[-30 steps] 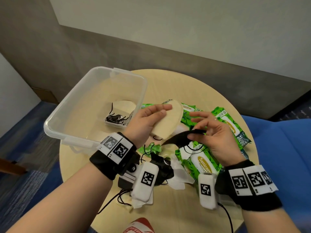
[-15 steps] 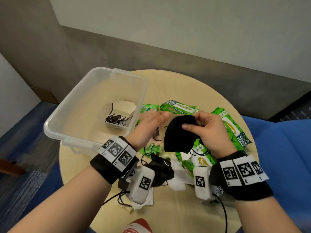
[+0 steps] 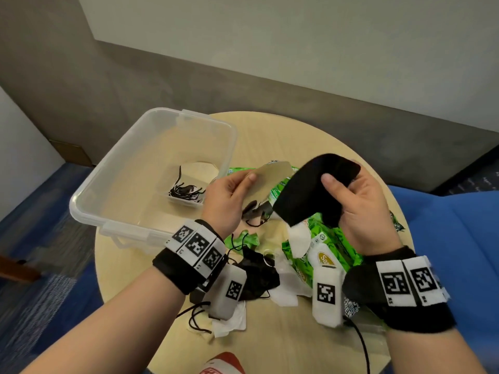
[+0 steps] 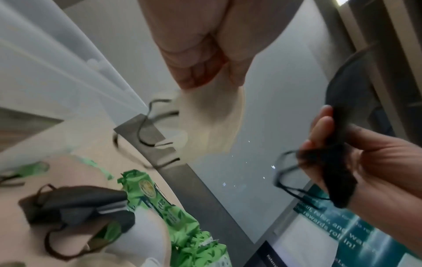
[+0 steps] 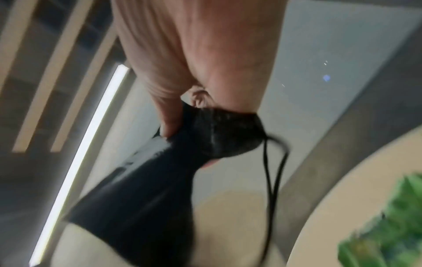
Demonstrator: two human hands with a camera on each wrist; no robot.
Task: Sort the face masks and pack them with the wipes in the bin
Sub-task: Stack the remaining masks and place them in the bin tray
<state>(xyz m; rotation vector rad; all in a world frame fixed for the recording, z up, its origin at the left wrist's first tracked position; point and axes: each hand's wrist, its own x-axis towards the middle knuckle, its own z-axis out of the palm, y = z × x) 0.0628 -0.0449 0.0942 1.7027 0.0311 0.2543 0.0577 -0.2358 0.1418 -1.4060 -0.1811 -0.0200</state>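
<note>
My left hand (image 3: pixel 232 190) pinches a beige face mask (image 3: pixel 267 179) above the table, just right of the clear plastic bin (image 3: pixel 113 184); the same beige mask (image 4: pixel 219 122) hangs from the fingers in the left wrist view. My right hand (image 3: pixel 348 195) grips a black face mask (image 3: pixel 316 190), thumb on top, its ear loops dangling (image 5: pixel 271 180). Inside the bin lies a beige mask with black loops (image 3: pixel 189 184). Green wipes packs (image 3: pixel 321 252) and another black mask (image 3: pixel 256 273) lie on the round table under my hands.
The round wooden table (image 3: pixel 283 341) has white masks (image 3: pixel 297 238) and loose black loops (image 3: pixel 197 317) near its front. A blue seat (image 3: pixel 453 238) stands to the right. The bin sits at the table's left edge, partly over it.
The right hand has lifted the black mask up and to the right. The left hand dipped toward the pile, then rose holding a beige mask.
</note>
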